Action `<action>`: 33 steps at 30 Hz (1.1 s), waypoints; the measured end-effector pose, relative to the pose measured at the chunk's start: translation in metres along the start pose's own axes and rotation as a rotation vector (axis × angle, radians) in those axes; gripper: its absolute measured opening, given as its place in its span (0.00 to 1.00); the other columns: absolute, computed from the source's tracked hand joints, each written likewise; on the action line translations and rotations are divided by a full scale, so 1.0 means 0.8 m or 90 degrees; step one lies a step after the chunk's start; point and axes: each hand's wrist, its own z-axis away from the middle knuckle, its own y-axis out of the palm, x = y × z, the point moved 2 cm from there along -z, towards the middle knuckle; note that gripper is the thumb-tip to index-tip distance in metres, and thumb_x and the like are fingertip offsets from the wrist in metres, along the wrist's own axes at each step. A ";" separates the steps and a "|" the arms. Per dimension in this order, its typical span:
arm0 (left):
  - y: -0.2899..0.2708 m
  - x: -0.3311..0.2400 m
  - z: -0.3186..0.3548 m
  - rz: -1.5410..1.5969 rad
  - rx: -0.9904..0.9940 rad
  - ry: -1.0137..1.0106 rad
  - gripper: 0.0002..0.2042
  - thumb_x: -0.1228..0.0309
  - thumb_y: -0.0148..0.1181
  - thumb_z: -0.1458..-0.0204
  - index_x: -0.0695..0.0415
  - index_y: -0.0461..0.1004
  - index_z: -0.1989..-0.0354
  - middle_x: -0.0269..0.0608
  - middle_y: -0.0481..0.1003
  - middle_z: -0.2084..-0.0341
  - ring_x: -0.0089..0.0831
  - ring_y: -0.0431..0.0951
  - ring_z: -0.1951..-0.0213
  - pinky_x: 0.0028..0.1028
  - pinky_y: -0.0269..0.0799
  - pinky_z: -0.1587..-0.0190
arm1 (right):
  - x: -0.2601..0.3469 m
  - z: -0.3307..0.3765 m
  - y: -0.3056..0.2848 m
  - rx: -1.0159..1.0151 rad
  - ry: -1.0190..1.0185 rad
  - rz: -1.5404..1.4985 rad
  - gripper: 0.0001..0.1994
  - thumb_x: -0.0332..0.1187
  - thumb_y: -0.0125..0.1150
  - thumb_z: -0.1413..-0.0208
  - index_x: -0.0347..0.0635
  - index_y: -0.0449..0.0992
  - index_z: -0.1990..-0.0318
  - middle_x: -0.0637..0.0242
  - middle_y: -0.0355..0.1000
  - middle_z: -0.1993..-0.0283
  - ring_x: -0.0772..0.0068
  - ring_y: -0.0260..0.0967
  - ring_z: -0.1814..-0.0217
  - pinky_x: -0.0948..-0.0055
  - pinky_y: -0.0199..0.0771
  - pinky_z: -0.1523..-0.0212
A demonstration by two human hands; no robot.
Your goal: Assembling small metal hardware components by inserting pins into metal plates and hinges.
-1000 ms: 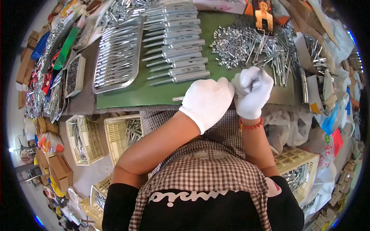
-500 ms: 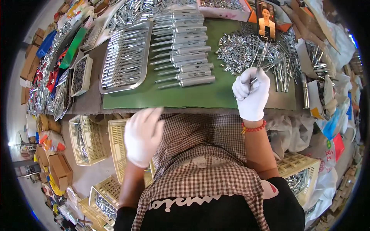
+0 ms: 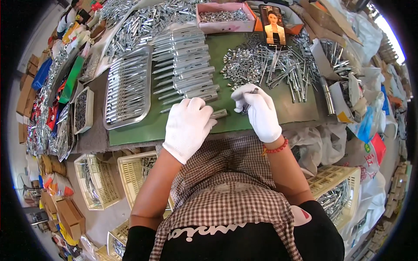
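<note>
My left hand point(image 3: 189, 128), in a white glove, lies at the near end of the row of slotted silver metal tubes point(image 3: 196, 65). Its fingers curl over a metal tube point(image 3: 220, 114), whose end sticks out to the right; the rest is hidden. Thin pointed rods project from the left ends of the tubes in the row. My right hand point(image 3: 261, 114), gloved in white too, is closed with a dark grey metal piece point(image 3: 255, 91) between thumb and fingers. Most of that piece is covered, so its kind cannot be told. Beyond the right hand lies a heap of small metal sleeves point(image 3: 244, 63).
A steel tray point(image 3: 149, 93) of thin rods stands left on the green mat point(image 3: 135, 137). Loose long pins point(image 3: 298, 82) lie at the right, below a propped phone point(image 3: 273, 27). A pink box point(image 3: 202, 28) of small parts is behind. Yellow crates point(image 3: 99, 187) stand under the table.
My left hand has come up from over my apron to the near end of the tubes. My right hand has moved left and away from the loose pins. The view has shifted.
</note>
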 end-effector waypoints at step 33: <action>0.010 -0.019 0.003 0.183 -0.001 -0.016 0.16 0.73 0.61 0.50 0.43 0.81 0.53 0.37 0.73 0.74 0.37 0.76 0.74 0.32 0.74 0.70 | 0.038 0.033 -0.015 0.042 0.054 0.482 0.08 0.29 0.64 0.42 0.34 0.77 0.60 0.64 0.76 0.68 0.80 0.70 0.67 0.75 0.72 0.62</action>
